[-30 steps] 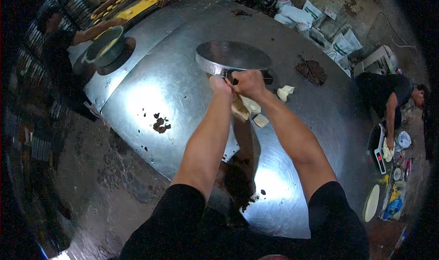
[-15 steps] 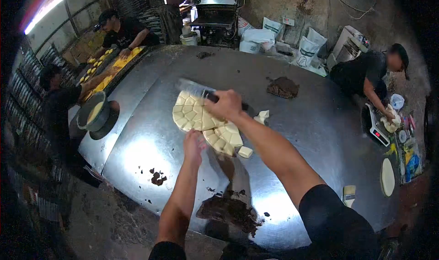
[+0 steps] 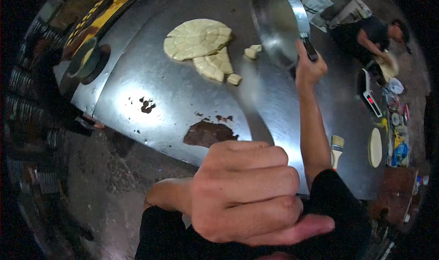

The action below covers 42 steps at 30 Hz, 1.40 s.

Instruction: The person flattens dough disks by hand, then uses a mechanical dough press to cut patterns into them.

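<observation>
My left hand [image 3: 247,191] looms large close to the camera, fingers curled into a fist; whatever it may hold is hidden. Raised over the right part of the table, my right hand [image 3: 311,68] grips the black handle of a wide metal blade [image 3: 276,26]. A round slab of pale dough [image 3: 196,38], scored into pieces, lies on the metal table, with a cut wedge section [image 3: 212,65] against its lower edge. Small dough pieces [image 3: 250,52] sit to its right, and another [image 3: 234,79] is beside the wedge.
Dark brown paste [image 3: 208,134] lies near the table's front edge. To the right are a brush [image 3: 337,145], a flat dough oval [image 3: 375,148] and a scale [image 3: 369,95], with a co-worker [image 3: 368,38] beyond. A bucket [image 3: 82,61] stands left, near yellow trays [image 3: 103,15].
The view has shifted. My left hand has left the dough and come up close to the camera. My right hand has lifted the blade off the dough and moved it rightward.
</observation>
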Motion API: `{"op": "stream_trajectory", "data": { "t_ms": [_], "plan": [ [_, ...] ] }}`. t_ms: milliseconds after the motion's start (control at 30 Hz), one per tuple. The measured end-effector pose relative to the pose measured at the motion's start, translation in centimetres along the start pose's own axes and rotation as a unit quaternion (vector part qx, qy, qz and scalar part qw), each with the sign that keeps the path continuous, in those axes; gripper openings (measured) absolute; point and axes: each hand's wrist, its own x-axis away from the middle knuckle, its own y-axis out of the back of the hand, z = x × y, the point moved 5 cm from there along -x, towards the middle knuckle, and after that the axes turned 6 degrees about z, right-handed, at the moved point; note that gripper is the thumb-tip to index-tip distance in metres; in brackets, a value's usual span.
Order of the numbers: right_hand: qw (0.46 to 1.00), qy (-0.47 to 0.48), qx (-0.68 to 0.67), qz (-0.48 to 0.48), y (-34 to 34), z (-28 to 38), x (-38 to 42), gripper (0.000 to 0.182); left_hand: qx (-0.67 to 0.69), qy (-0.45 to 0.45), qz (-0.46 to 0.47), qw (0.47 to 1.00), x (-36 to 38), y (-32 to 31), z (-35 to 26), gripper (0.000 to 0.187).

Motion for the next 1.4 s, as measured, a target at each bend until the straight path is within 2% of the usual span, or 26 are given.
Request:
{"op": "stream_trajectory", "data": {
  "t_ms": [33,67,200,300,333,367,433,500,533,567,633,667,767,833,900,933,967,1000,1033,1100,1167,1200,1233,1333,1367,1400],
  "plan": [
    [0.999,-0.01,-0.044,-0.019,3.1,0.8,1.1,0.026,-0.009,-0.008,-0.008,1.0,-0.7,-1.3,0.0,0.033],
    [0.991,-0.081,-0.107,-0.014,6.2,0.5,2.3,0.022,0.025,-0.118,-0.071,0.99,-1.4,-2.4,-0.3,0.03],
    [0.938,-0.276,-0.208,-0.016,18.8,-1.7,8.1,0.017,0.058,-0.057,-0.034,0.996,-1.3,-6.2,-0.6,0.034],
    [0.903,-0.389,-0.184,-0.018,25.7,-5.6,13.8,0.02,-0.096,0.165,-0.071,0.979,3.9,-9.4,5.6,0.025],
    [0.862,-0.447,-0.236,-0.044,27.5,-6.8,15.9,0.022,-0.153,0.369,-0.071,0.914,5.7,-10.8,8.6,0.024],
    [0.817,-0.497,-0.284,-0.07,28.8,-8.0,18.0,0.023,-0.113,0.454,-0.098,0.878,9.3,-11.6,12.2,0.026],
    [0.758,-0.547,-0.342,-0.092,32.2,-13.1,23.5,0.03,-0.293,0.446,-0.077,0.842,15.1,-14.5,16.5,0.046],
    [0.797,-0.596,-0.08,0.065,36.8,-13.8,25.7,0.032,-0.418,0.576,0.03,0.702,20.5,-17.8,19.6,0.072],
    [0.849,-0.465,0.137,0.208,39.6,-17.3,26.6,0.038,-0.407,0.599,0.032,0.689,24.5,-18.7,22.1,0.08],
    [0.862,-0.392,0.2,0.251,42.2,-14.6,24.9,0.042,-0.383,0.632,0.043,0.672,24.5,-19.7,22.8,0.078],
    [0.898,-0.157,0.394,0.114,45.6,-13.1,21.8,0.051,-0.362,0.664,0.059,0.652,24.8,-21.7,23.4,0.075],
    [0.857,-0.191,0.457,0.142,47.0,-13.4,20.0,0.06,-0.392,0.633,0.056,0.665,24.7,-22.9,23.5,0.065],
    [0.839,-0.143,0.483,0.208,47.1,-20.2,18.6,0.047,-0.411,0.561,-0.002,0.718,24.5,-26.1,21.1,0.044],
    [0.871,-0.151,0.417,0.211,47.7,-22.8,17.8,0.034,-0.455,0.552,-0.02,0.698,25.4,-26.6,20.7,0.046],
    [0.966,-0.124,0.225,-0.02,50.5,-22.5,16.1,0.024,-0.46,0.543,0.001,0.702,26.0,-26.7,20.3,0.049],
    [0.951,-0.294,0.07,-0.068,51.7,-27.1,15.3,0.022,-0.514,0.446,0.04,0.731,28.6,-26.0,22.2,0.046],
    [0.896,-0.367,-0.203,-0.148,51.9,-24.9,13.8,0.021,-0.446,0.509,-0.051,0.734,28.1,-26.6,21.0,0.044],
    [0.86,-0.33,-0.352,-0.166,51.8,-27.6,12.4,0.023,-0.44,0.515,-0.068,0.732,26.7,-27.6,19.3,0.036],
    [0.853,-0.362,-0.326,-0.189,50.7,-24.4,11.2,0.021,-0.434,0.52,-0.086,0.731,25.3,-28.6,17.6,0.03],
    [0.862,-0.432,-0.244,-0.107,48.2,-26.1,9.8,0.025,-0.468,0.499,-0.089,0.724,25.8,-28.4,18.1,0.027],
    [0.939,-0.342,-0.043,-0.004,46.5,-26.3,8.0,0.033,-0.477,0.511,-0.096,0.708,26.2,-28.1,18.2,0.036],
    [0.952,-0.302,-0.048,0.029,45.7,-25.2,7.1,0.034,-0.473,0.512,-0.116,0.707,26.2,-28.1,18.2,0.037],
    [0.953,-0.298,-0.039,0.041,44.2,-22.1,6.8,0.034,-0.468,0.515,-0.134,0.705,26.5,-28.1,18.1,0.038],
    [0.918,-0.228,-0.1,0.308,34.0,-12.5,11.6,0.026,-0.427,0.54,-0.189,0.7,26.5,-28.3,17.5,0.037],
    [0.876,-0.219,-0.123,0.411,29.5,-14.6,15.2,0.045,-0.42,0.545,-0.192,0.7,26.7,-28.2,17.9,0.037],
    [0.868,-0.127,0.024,0.479,25.8,-11.0,17.7,0.041,-0.417,0.543,-0.194,0.703,27.0,-28.1,18.2,0.036]
  ]
}}
